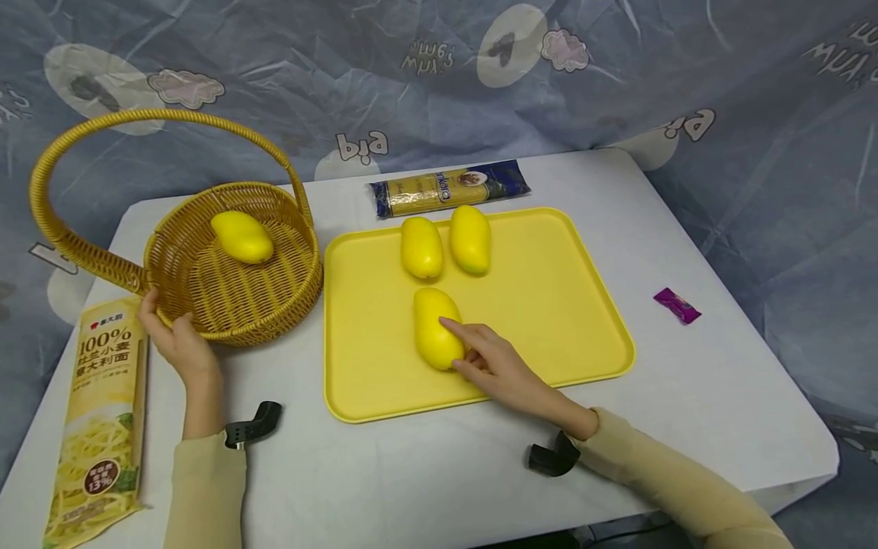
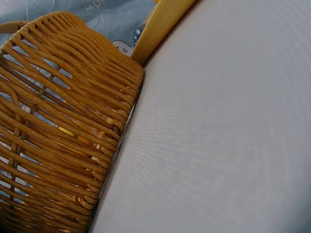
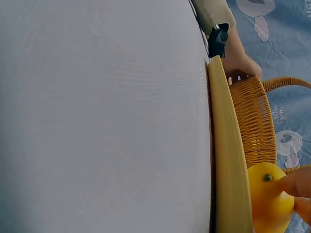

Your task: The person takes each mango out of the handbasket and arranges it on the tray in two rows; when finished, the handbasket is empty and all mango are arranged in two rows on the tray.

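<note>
On the yellow tray (image 1: 535, 305) lies a yellow mango (image 1: 432, 335), nearest to my right hand (image 1: 504, 370). The index finger reaches over its side and the thumb touches its near end; the right wrist view shows these digits against the mango (image 3: 267, 206) too. Two more mangoes, a left one (image 1: 421, 248) and a right one (image 1: 470, 240), rest at the tray's back edge. My left hand (image 1: 181, 347) grips the near left rim of a wicker basket (image 1: 274, 320), thumb inside. A single mango (image 1: 242, 237) sits in this basket. The left wrist view shows only the basket's woven side (image 2: 73, 121).
A yellow pasta packet (image 1: 103, 419) lies at the table's left, beside the basket. Behind the tray is a blue and gold pasta packet (image 1: 449, 189). A small purple wrapped candy (image 1: 677, 305) lies right of the tray. The basket's tall handle (image 1: 165, 114) arches up.
</note>
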Available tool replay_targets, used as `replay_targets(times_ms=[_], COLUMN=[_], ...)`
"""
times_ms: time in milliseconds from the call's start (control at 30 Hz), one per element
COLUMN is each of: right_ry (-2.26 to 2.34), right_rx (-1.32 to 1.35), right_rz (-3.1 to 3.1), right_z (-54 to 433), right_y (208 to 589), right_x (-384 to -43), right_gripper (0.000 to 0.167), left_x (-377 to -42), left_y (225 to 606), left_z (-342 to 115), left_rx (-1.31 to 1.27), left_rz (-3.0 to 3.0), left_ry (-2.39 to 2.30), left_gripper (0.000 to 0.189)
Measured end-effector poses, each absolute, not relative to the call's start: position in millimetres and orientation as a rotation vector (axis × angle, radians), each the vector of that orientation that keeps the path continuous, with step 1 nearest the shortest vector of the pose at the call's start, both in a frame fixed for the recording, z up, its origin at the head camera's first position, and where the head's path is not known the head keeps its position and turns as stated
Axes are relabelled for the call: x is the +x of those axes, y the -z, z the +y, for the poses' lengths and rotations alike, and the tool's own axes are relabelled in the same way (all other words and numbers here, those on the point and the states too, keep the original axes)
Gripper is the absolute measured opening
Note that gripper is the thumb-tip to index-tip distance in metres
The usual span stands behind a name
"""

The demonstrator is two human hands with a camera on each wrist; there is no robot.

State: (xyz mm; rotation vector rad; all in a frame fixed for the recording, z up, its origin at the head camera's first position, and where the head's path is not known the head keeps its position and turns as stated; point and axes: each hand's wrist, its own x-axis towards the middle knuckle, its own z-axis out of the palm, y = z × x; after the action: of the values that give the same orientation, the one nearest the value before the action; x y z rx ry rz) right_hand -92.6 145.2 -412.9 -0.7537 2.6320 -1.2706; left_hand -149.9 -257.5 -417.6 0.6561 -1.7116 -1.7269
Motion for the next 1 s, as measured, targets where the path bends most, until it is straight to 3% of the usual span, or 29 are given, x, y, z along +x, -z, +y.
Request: replay_targets(times_ms=[1000], right_ry=[1.292], right_rx=[-0.653], right_rz=[2.665], right_z=[138.8], right_y=[412.8], right_x=[-95.3], right_gripper=[0.059], left_x=[-150.8], left_y=[417.3], left_z=[-256.6], left_rx=[0.631], left_rz=[-1.731], left_ry=[1.687], left_gripper=[0.055])
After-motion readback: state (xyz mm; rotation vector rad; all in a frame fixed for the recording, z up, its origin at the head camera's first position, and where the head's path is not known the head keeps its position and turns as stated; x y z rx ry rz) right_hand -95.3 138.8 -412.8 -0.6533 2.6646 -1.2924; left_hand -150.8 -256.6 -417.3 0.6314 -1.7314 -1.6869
